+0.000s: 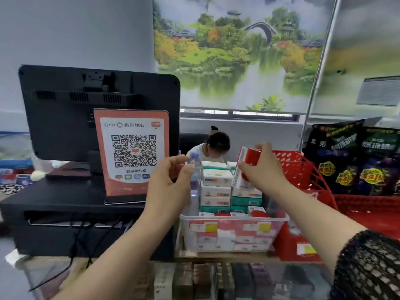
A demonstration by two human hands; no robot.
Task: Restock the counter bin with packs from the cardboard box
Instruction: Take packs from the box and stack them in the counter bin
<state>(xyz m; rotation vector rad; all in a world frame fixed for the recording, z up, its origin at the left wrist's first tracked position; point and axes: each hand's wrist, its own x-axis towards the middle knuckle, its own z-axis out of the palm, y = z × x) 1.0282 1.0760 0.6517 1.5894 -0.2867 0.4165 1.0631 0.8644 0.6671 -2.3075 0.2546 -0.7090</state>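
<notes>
A clear plastic counter bin (233, 234) stands on the counter, filled with white, green and red packs (216, 191) stacked in rows. My right hand (263, 169) grips a red and white pack (245, 156), held tilted above the bin's right side. My left hand (171, 180) is raised at the bin's left edge with its fingers curled next to a clear water bottle (194, 167) with a blue cap; whether the fingers hold the bottle is unclear. No cardboard box is in view.
A black register monitor (65, 113) and an orange QR-code stand (132, 152) sit left of the bin. A red perforated basket (303, 169) and dark snack bags (355, 159) are to the right. A person sits behind the counter (216, 146). Cigarette packs show under the glass counter (194, 282).
</notes>
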